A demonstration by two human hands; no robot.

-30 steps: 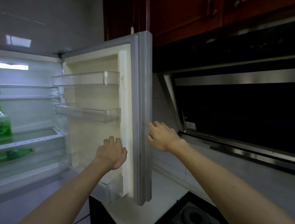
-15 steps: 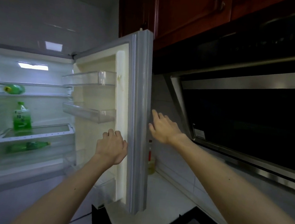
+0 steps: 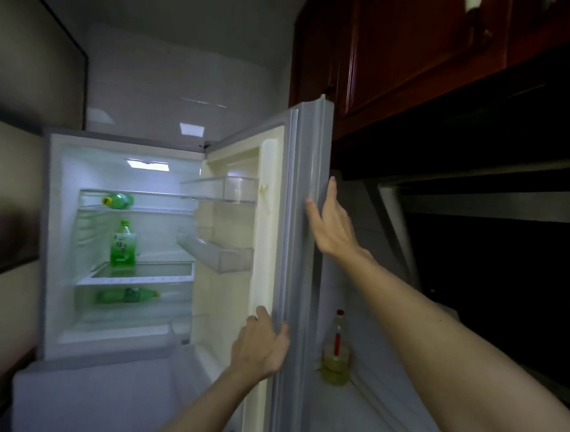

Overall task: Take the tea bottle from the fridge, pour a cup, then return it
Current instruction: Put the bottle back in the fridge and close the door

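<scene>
Head view faces the open fridge (image 3: 118,236) closely.

1. Dark red wooden cabinets (image 3: 408,55) filled the upper right.
2. A steel range hood (image 3: 499,205) sat below them.
3. The white wall (image 3: 185,82), upper centre, reflected a square light (image 3: 191,129).
4. A pale countertop (image 3: 379,427) lay lower right.

Both bare forearms reach forward, the left hand (image 3: 259,346) low with its fingers curled round the edge of the fridge door (image 3: 300,285), the right hand (image 3: 330,226) higher, fingers straight and pointing up, palm flat against the door's outer face
</scene>
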